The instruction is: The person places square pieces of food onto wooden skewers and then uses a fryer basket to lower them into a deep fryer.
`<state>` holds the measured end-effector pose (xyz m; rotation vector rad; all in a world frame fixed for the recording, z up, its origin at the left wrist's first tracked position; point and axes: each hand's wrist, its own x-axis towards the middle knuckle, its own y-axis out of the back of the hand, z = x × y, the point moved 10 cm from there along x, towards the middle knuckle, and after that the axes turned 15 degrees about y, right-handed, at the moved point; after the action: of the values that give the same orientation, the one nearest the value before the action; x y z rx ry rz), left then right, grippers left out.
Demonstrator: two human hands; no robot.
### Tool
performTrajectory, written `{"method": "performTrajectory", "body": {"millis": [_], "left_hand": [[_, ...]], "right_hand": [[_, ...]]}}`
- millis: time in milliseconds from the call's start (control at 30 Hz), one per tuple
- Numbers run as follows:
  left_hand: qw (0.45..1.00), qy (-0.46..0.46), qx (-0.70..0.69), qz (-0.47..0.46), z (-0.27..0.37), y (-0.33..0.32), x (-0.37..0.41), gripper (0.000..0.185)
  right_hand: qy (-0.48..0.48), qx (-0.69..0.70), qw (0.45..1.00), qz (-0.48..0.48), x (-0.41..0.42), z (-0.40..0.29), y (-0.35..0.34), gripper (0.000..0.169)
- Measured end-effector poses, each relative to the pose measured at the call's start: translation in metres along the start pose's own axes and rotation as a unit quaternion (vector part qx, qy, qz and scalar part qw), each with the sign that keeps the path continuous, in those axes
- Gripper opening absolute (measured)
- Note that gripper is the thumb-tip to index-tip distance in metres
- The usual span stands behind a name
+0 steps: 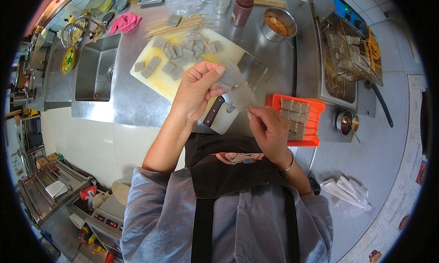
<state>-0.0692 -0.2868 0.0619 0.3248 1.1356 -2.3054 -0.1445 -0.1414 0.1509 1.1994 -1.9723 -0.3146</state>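
Observation:
My left hand (200, 86) pinches a bamboo skewer (210, 50) between thumb and fingers, beside the thin grey translucent food squares (238, 88) threaded on it. My right hand (271, 129) grips the skewer's other end, at the squares' lower corner. Under my hands lies a yellowed white cutting board (154, 81) with loose grey squares (188, 54) scattered over its far part. A cleaver (214, 110) with a dark riveted handle rests on the board, its blade partly hidden by the held food. Right of my right hand, an orange-red tray (312, 120) holds rows of skewered grey squares (295, 114).
Beyond the board lies a pile of bamboo skewers (178, 26). A brown squeeze bottle (242, 10) and a steel pot of orange-red seasoning (277, 25) stand at the back. A deep fryer (339, 57) with a wire basket is at right, a sink (94, 71) at left.

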Motion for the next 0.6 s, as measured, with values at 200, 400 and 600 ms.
{"method": "performTrajectory", "body": {"millis": [200, 400, 600], "left_hand": [[0.997, 0.009, -0.053, 0.06, 0.007, -0.017, -0.016, 0.025], [0.997, -0.028, 0.024, 0.061, 0.0, -0.013, -0.016, 0.03], [0.999, -0.018, -0.022, 0.025, -0.007, -0.008, -0.017, 0.027]], "right_hand": [[0.02, -0.041, 0.999, -0.004, -0.001, 0.004, 0.004, 0.015], [0.024, -0.035, 0.999, 0.007, -0.001, 0.005, 0.004, 0.014], [0.011, -0.023, 0.999, 0.021, -0.003, 0.007, 0.004, 0.013]]}}
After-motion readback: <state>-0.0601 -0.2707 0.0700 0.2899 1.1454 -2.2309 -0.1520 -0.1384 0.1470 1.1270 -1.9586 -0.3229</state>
